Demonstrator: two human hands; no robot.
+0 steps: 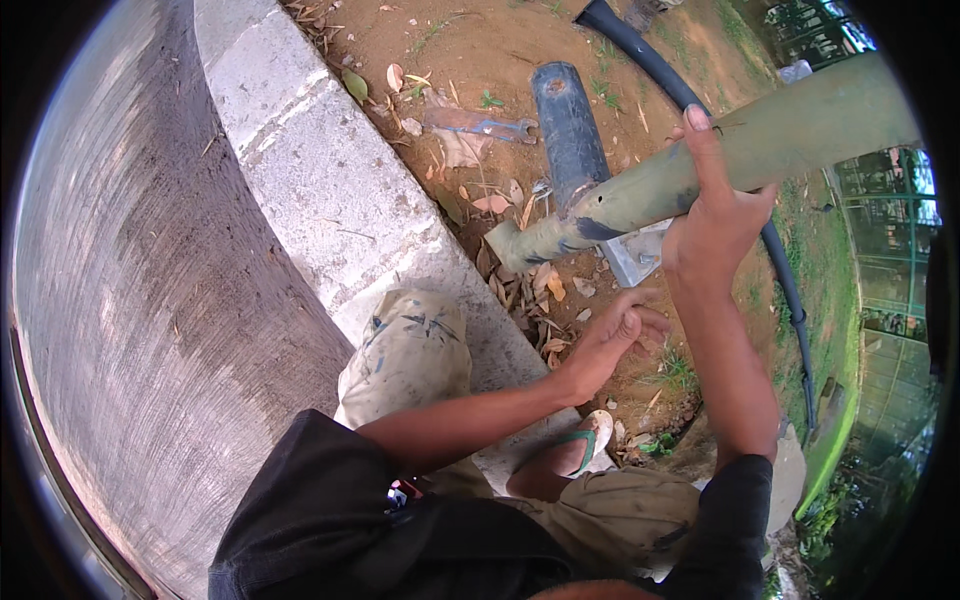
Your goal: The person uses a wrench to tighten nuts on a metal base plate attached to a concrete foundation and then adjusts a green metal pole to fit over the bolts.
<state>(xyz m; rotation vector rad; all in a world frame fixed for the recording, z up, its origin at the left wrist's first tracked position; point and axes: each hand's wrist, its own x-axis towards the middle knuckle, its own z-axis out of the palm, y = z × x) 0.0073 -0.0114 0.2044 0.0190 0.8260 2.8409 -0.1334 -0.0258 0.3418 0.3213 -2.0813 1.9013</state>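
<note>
In the head view, we had our right hand (715, 215) closed around a long, round, dull-green pole (790, 130) with dark patches, our thumb laid along its near face and the other fingers mostly hidden behind it. The pole slanted across the upper right, its narrow end low over dry brown leaves (525, 298) beside the pale, rough concrete kerb (335, 180). Our left hand (608, 345) hung below it, apart from the pole, fingers loosely curled and holding nothing that we could see. Beyond the pole lay a scuffed black cylinder (570, 125) and a flat, blue-stained metal spanner (482, 123); a pale grey metal block (636, 258) sat just under it, though we could not tell whether the two touched. With only one hand gripping so smooth a round, we judged that the pole could have twisted or slid, dropping its end. Had it dropped, our left hand could have been pinched against the block, and the open, green-strapped white sandal (600, 432) gave our foot little cover.
</note>
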